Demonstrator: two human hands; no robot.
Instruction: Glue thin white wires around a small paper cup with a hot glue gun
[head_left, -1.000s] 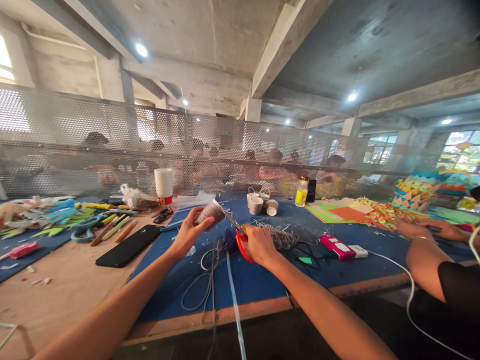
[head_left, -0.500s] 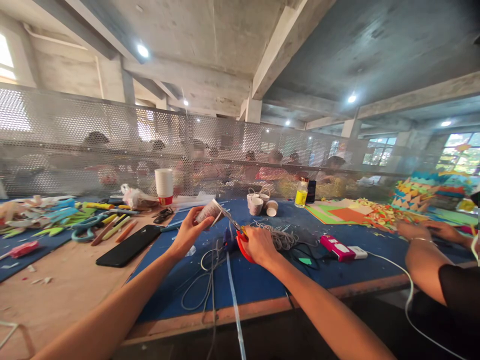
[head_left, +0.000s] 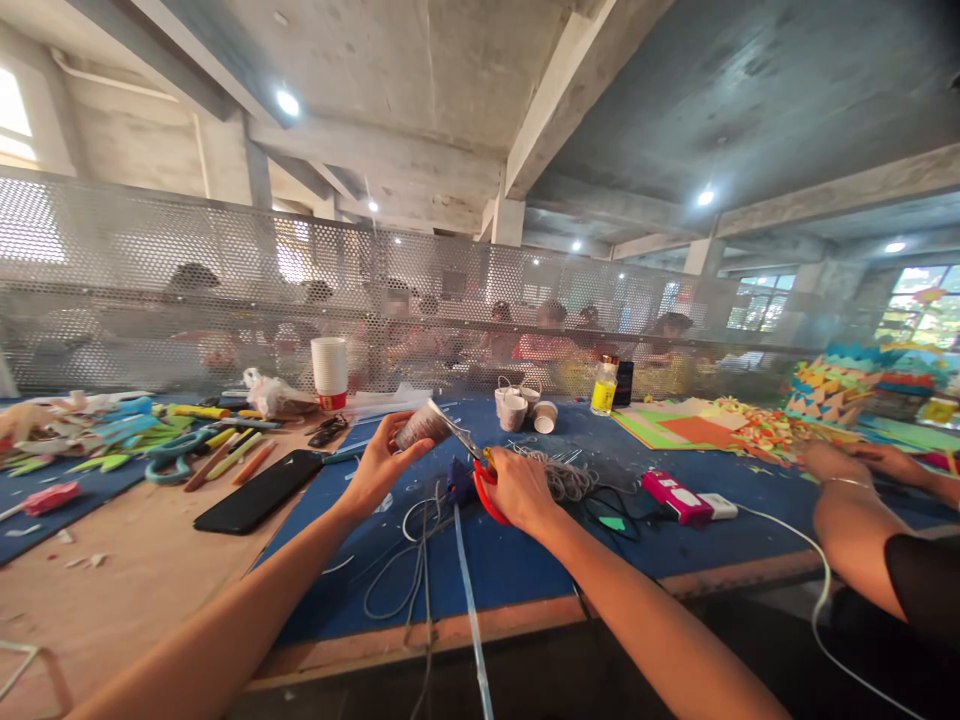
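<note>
My left hand (head_left: 377, 468) is closed round a small paper cup (head_left: 420, 428), wrapped in grey cord and tilted with its white rim toward the right. Red-handled scissors (head_left: 489, 492) are gripped in my right hand (head_left: 523, 490), their blades at the cup's rim. Below the hands lies a dark blue glue gun (head_left: 459, 482), partly hidden, with a long clear glue stick (head_left: 471, 600) stretching toward me. Loops of grey cord (head_left: 394, 600) lie beside it, and a tangled cord bundle (head_left: 574, 478) is behind my right hand. A white cut strip (head_left: 337, 566) rests on the blue mat (head_left: 322, 610).
Several small cups (head_left: 513, 411) stand at the back, near a yellow-labelled bottle (head_left: 604, 386). A black phone (head_left: 259, 490), blue-handled scissors (head_left: 176, 455) and stacked paper cups (head_left: 330, 372) are left. A pink device (head_left: 677, 497) trails a white cable; a co-worker's arm (head_left: 855, 520) is at right.
The white strip that hung from the cup's rim has come off, and a strip now lies on the mat below my left hand. Both hands keep nearly the same place.
</note>
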